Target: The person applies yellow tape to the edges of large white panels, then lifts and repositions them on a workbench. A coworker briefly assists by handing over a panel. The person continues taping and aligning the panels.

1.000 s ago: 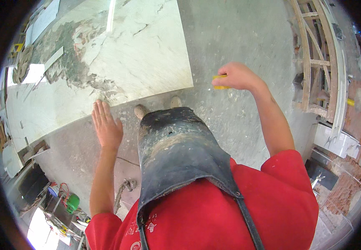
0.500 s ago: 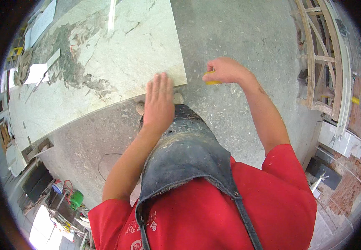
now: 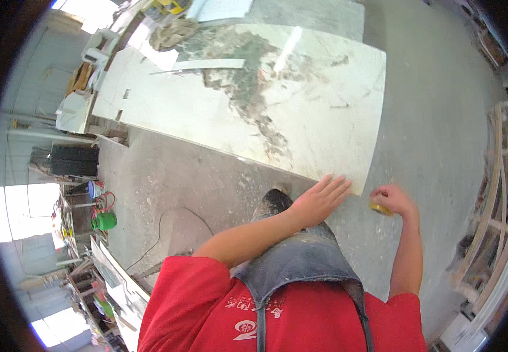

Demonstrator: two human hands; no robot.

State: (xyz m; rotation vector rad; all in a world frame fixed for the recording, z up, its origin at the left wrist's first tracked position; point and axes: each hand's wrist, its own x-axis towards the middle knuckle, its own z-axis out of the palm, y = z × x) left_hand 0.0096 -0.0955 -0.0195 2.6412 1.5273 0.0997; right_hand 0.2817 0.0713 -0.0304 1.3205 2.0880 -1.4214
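Observation:
A large white stone-look slab (image 3: pixel 336 126) with grey-green veining lies in front of me. My left hand (image 3: pixel 324 198) is flat, fingers stretched out, over the slab's near right corner; whether it presses on it I cannot tell. Just off that corner, my right hand (image 3: pixel 396 198) is closed on a small yellow object (image 3: pixel 381 208). Its kind is hidden by the fingers and blur. A pale narrow strip (image 3: pixel 210 64) rests across the slab's far left part.
A crumpled brown cloth (image 3: pixel 173 34) lies by the slab's far left edge. A wooden frame rack (image 3: pixel 503 193) stands at the right. On the left are a green gas bottle (image 3: pixel 104 220) and a thin black cable (image 3: pixel 161 229) on the grey floor (image 3: pixel 441 117).
My view has swung to the left, so the slab sits further right in it. The left hand still lies at the near corner, and the right hand keeps the yellow object beside it.

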